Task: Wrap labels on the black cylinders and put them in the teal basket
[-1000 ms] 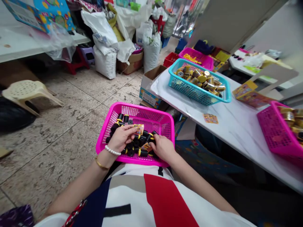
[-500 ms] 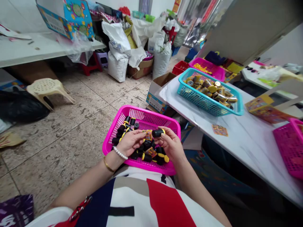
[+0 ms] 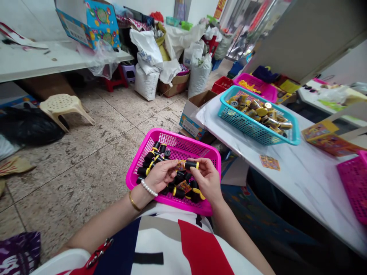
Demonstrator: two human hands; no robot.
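Left hand point(image 3: 160, 175) and right hand point(image 3: 207, 177) now bring a black cylinder point(image 3: 190, 165) against a printed card point(image 3: 180, 165)
Both pinch just above the pink plastic basket point(image 3: 174, 134), the gap between cylinder and card closed.

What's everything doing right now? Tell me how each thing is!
left hand: pinching a small printed card
right hand: gripping a black tube
pink basket: on the lap, holding more tubes
teal basket: on the table, full of gold tins
stool: upright on the floor
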